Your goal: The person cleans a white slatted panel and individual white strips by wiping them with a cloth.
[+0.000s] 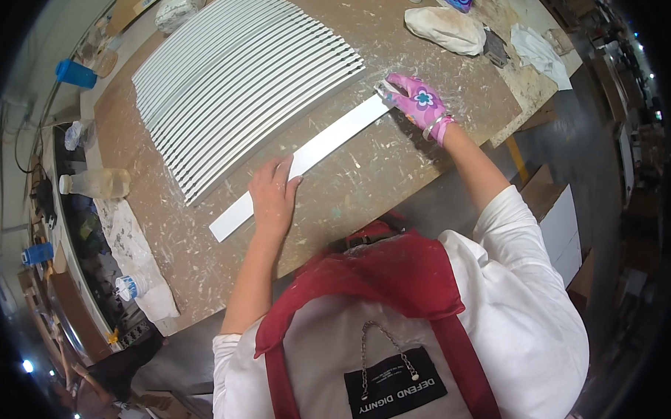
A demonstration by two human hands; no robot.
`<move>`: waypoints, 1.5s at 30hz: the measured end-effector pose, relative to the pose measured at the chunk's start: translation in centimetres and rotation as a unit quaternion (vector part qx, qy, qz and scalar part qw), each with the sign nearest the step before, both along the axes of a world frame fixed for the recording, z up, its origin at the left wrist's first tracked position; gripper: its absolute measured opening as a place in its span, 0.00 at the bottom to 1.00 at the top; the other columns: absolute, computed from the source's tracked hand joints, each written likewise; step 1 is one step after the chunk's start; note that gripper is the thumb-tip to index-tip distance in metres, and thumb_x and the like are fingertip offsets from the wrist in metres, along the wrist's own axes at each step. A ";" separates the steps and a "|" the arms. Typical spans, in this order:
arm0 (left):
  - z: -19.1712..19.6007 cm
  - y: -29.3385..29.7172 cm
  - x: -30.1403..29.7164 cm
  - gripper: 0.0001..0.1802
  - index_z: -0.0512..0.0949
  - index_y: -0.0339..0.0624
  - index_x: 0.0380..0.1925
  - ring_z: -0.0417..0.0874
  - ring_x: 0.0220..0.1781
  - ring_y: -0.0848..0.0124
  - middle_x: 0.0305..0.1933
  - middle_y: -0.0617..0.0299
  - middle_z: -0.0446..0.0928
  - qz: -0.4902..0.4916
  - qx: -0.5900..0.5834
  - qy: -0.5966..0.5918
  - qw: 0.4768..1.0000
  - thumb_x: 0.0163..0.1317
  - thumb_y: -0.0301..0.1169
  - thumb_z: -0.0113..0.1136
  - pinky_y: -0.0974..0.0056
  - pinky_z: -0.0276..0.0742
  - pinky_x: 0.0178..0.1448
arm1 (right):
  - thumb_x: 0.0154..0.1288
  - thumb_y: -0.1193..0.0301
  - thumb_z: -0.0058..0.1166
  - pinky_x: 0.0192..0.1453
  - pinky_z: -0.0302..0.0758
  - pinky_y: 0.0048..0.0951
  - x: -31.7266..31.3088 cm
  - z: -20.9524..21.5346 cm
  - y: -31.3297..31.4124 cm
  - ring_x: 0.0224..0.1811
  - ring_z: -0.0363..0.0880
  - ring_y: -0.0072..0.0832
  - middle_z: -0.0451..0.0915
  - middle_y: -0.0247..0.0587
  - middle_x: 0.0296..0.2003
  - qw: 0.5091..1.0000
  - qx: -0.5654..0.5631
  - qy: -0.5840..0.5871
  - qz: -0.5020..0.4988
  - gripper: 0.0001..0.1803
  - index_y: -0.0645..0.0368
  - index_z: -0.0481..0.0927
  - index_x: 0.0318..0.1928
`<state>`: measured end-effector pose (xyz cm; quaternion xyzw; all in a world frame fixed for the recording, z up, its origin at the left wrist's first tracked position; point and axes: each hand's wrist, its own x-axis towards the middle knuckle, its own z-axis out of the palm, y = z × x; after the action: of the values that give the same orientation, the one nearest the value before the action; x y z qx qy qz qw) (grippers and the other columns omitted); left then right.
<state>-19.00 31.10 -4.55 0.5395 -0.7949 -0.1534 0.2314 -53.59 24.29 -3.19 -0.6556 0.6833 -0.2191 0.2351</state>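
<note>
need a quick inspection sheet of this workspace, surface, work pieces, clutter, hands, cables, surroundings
surface: brown tabletop, scattered with pale flecks
work pieces: one white slat lying diagonally; many white strips laid side by side beyond it
clutter: blue cup, clear bottle at left; whitish bundle at far right
hands: bare left hand across the slat; gloved right hand at its far end
cables: thin dark cable-like line at left, identity uncertain
surroundings: cardboard box at right; another person lower left

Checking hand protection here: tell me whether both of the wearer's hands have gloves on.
No, the right hand wears a pink flowered glove, but the left hand on the white strip is bare.
</note>
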 end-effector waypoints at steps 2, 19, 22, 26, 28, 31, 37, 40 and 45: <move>0.2 -0.1 -0.2 0.23 0.76 0.44 0.53 0.73 0.54 0.54 0.53 0.54 0.75 -0.003 -0.010 -0.006 1.000 0.56 0.35 0.63 0.54 0.65 0.57 | 0.65 0.57 0.52 0.64 0.67 0.38 0.0 1.1 1.6 0.59 0.72 0.47 0.75 0.52 0.56 0.999 0.022 0.028 -0.002 0.25 0.55 0.74 0.59; -2.8 5.0 -1.0 0.19 0.75 0.50 0.52 0.71 0.59 0.59 0.54 0.57 0.72 -0.025 -0.060 -0.122 0.990 0.62 0.40 0.55 0.52 0.65 0.62 | 0.63 0.55 0.52 0.61 0.71 0.38 21.6 5.3 1.8 0.56 0.73 0.45 0.75 0.47 0.53 0.870 -0.134 0.050 0.473 0.28 0.50 0.72 0.61; -5.7 5.8 -1.2 0.18 0.72 0.47 0.54 0.70 0.59 0.57 0.54 0.54 0.72 0.079 -0.004 0.042 0.996 0.66 0.39 0.50 0.53 0.64 0.64 | 0.59 0.59 0.55 0.45 0.74 0.42 31.4 4.9 3.0 0.45 0.75 0.44 0.74 0.46 0.39 0.775 -0.176 0.064 0.604 0.22 0.53 0.76 0.52; -5.6 5.6 -1.2 0.20 0.68 0.45 0.58 0.68 0.64 0.60 0.60 0.51 0.69 0.055 0.130 0.221 0.965 0.70 0.40 0.44 0.55 0.60 0.68 | 0.56 0.62 0.57 0.41 0.76 0.41 36.8 4.8 5.4 0.40 0.79 0.41 0.76 0.42 0.37 0.666 -0.089 0.054 0.739 0.15 0.51 0.79 0.43; -5.1 5.5 -1.3 0.21 0.68 0.45 0.58 0.67 0.65 0.61 0.62 0.51 0.68 0.043 0.201 0.301 0.931 0.71 0.41 0.43 0.56 0.60 0.69 | 0.56 0.61 0.57 0.38 0.76 0.40 37.7 4.4 4.9 0.38 0.80 0.40 0.77 0.41 0.35 0.640 -0.111 0.087 0.755 0.13 0.51 0.79 0.41; -3.7 5.3 -1.5 0.21 0.68 0.45 0.57 0.68 0.64 0.58 0.61 0.51 0.69 0.077 0.087 0.220 0.968 0.69 0.42 0.46 0.52 0.60 0.68 | 0.59 0.59 0.56 0.31 0.78 0.34 39.0 4.0 3.2 0.33 0.82 0.37 0.79 0.38 0.32 0.695 0.014 0.130 0.707 0.12 0.51 0.79 0.37; -1.1 5.0 -1.2 0.20 0.77 0.48 0.48 0.72 0.58 0.58 0.54 0.58 0.74 0.013 0.006 0.027 1.000 0.55 0.39 0.62 0.51 0.66 0.60 | 0.62 0.60 0.56 0.52 0.76 0.30 28.5 7.4 -1.3 0.52 0.78 0.32 0.77 0.44 0.52 0.855 -0.106 -0.047 0.506 0.20 0.59 0.76 0.50; -1.2 4.9 -0.6 0.24 0.76 0.43 0.52 0.72 0.57 0.55 0.55 0.55 0.73 -0.023 0.010 0.078 0.997 0.55 0.38 0.63 0.51 0.67 0.59 | 0.62 0.62 0.58 0.59 0.71 0.31 16.8 9.7 0.0 0.54 0.75 0.36 0.76 0.50 0.52 0.931 -0.066 -0.225 0.281 0.28 0.59 0.72 0.61; 3.9 -1.3 -4.1 0.22 0.75 0.41 0.52 0.72 0.57 0.52 0.56 0.51 0.73 -0.133 -0.011 0.010 0.991 0.57 0.33 0.63 0.53 0.67 0.61 | 0.65 0.64 0.56 0.58 0.73 0.32 -3.4 7.2 7.5 0.55 0.73 0.28 0.73 0.37 0.57 0.857 -0.044 -0.498 -0.124 0.28 0.58 0.69 0.63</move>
<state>-23.09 29.78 -0.60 0.4247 -0.8589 -0.1797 0.2226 -56.97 31.83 3.98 -0.3782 0.5404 -0.5736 0.4857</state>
